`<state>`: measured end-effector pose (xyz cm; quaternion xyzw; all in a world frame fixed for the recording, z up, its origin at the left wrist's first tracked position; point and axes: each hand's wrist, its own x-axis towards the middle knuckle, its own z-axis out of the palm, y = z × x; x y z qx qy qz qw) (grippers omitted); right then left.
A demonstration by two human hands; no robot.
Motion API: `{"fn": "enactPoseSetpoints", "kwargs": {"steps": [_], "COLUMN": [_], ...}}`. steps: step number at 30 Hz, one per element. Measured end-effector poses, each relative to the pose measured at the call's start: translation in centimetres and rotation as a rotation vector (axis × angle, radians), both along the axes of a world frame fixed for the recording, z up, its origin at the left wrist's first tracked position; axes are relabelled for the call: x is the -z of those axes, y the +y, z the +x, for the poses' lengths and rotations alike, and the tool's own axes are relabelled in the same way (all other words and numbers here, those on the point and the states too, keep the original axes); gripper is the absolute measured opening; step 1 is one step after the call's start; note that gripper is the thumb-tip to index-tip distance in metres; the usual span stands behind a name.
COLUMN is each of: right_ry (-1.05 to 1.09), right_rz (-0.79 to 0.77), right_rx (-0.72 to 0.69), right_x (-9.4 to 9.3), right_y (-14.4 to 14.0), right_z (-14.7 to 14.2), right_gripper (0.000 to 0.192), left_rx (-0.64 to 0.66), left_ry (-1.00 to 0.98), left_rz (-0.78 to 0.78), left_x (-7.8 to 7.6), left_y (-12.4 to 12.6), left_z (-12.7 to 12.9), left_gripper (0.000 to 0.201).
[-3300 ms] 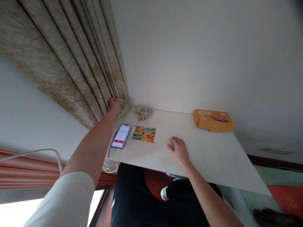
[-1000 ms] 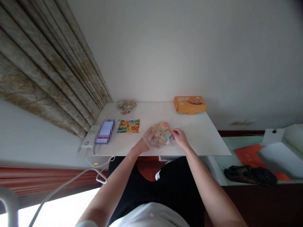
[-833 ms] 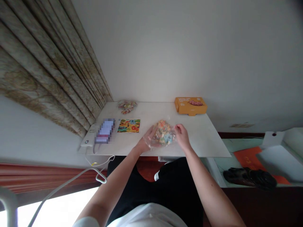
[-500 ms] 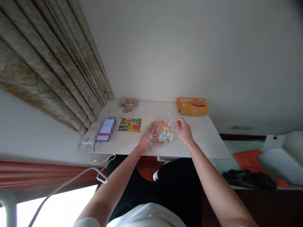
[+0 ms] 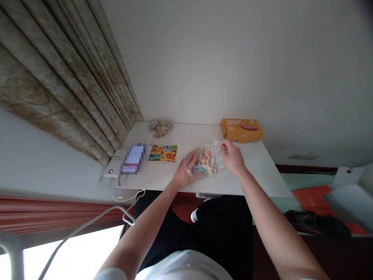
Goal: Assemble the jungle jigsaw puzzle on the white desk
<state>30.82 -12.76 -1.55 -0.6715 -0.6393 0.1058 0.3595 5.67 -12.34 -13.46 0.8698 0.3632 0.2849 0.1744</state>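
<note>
Both my hands hold a clear plastic bag of colourful puzzle pieces (image 5: 207, 161) just above the white table (image 5: 256, 171), near its front edge. My left hand (image 5: 186, 171) grips the bag's lower left end. At the bag's upper right corner my right hand (image 5: 233, 155) pinches the plastic and lifts it, so the bag tilts. A colourful puzzle picture card (image 5: 162, 153) lies flat to the left of the bag.
A phone (image 5: 133, 158) rests on a white power bank at the table's left end, with a cable hanging off. A second bag of pieces (image 5: 160, 127) lies at the back left by the curtain (image 5: 72, 81). An orange box (image 5: 241, 130) sits back right. Dark shoes lie on the floor at the right.
My left hand fetched the bag from the back left corner to the front middle. Over the last second my right hand took its right end and raised it, tilting the bag.
</note>
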Motion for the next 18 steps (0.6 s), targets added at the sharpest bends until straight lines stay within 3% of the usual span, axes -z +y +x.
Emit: {"fn": "enactPoseSetpoints", "kwargs": {"steps": [7,18], "right_ry": [-0.087,-0.01], "right_rz": [0.058,-0.025], "right_rx": [0.037,0.0], "right_x": [-0.5,1.0], "right_y": [-0.2,-0.4], "right_z": [-0.3,1.0], "right_gripper": [0.026,0.026], "left_rx": [0.014,0.042], "left_ry": [0.141,0.221], "left_rz": [0.05,-0.03], "left_x": [-1.0,-3.3], "left_y": [-0.8,-1.9], "left_z": [0.2,2.0], "left_gripper": [0.072,0.064]}}
